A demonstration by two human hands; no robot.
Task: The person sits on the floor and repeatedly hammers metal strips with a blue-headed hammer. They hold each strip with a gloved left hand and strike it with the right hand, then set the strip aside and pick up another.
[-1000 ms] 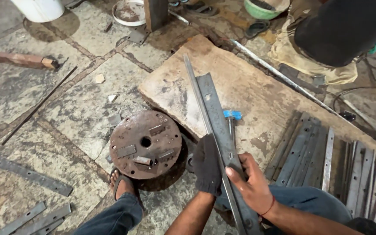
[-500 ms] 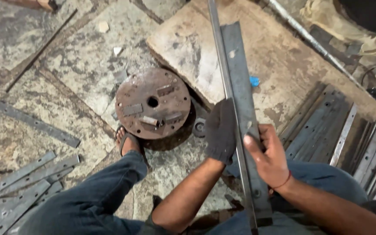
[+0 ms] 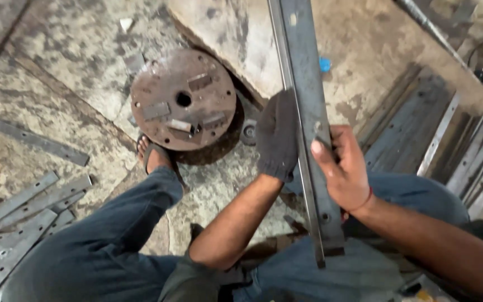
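**Both hands on a long steel bar**

Stone floor (image 3: 74,72), stained and cracked, carries a rusty disc (image 3: 183,99). Right of the disc, a long steel bar (image 3: 308,112) runs away from the person, its near end over the lap. It looks heavy, stiff and sharp-edged, best held by its long sides. Left hand (image 3: 278,137), gloved, has its grip clamped on the bar's left edge; right hand (image 3: 345,173), bare, wraps the right edge, thumb on top. Steel strips (image 3: 23,207) lie left of the disc.
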